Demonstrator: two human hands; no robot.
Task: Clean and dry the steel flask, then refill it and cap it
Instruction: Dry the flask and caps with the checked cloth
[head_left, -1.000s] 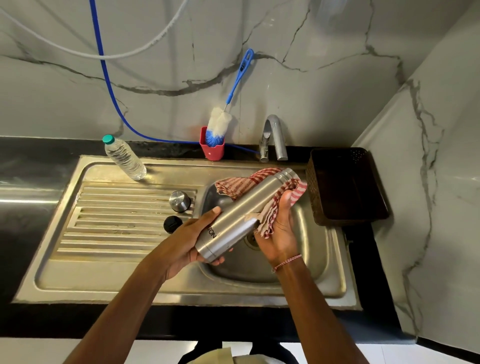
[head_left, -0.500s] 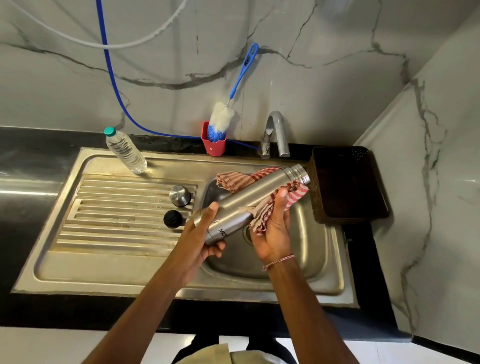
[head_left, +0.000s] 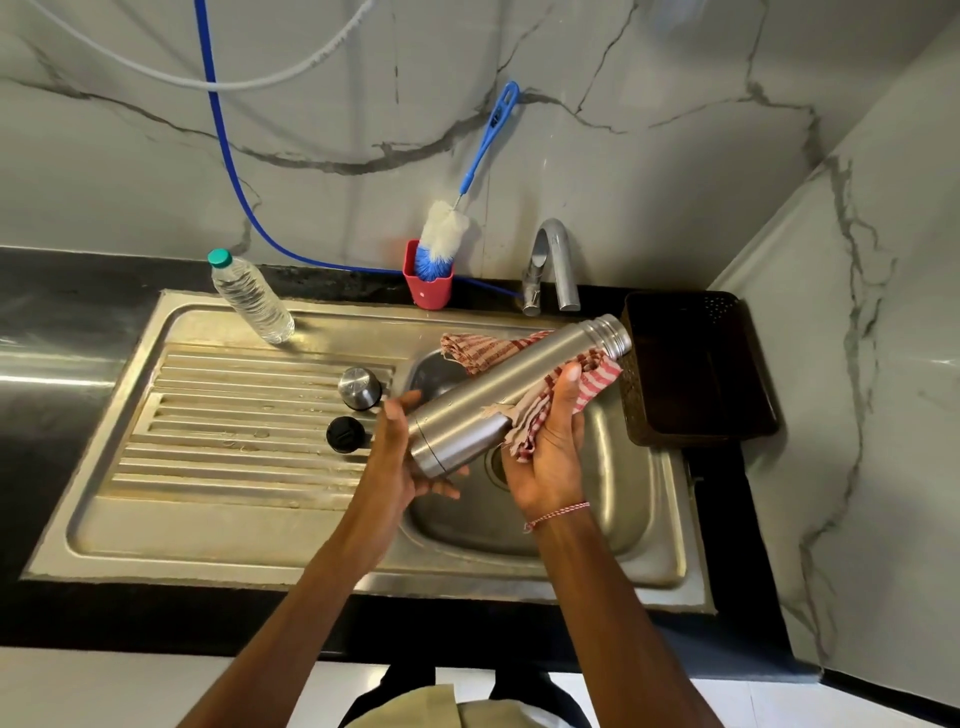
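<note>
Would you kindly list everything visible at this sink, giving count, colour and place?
Cylindrical steel flask: one, silver, uncapped, tilted over the basin.
Striped cloth: one, red and white, between flask and right hand.
Round steel cap: one, silver, on the drainboard.
Round black stopper: one, black, beside that cap.
Clear plastic bottle: one, green-capped, sink's back left corner.
Bottle brush: one, blue and white, in the cup.
Plastic cup: one, red, behind the sink.
Metal tap: one, silver, behind the basin.
Perforated basket: one, dark brown, right of the basin.
Steel sink: one, silver, in black counter.
Hoses: two, blue and white, on wall.
Left hand: one, grips the flask's base.
Right hand: one, holds cloth against flask.
</note>
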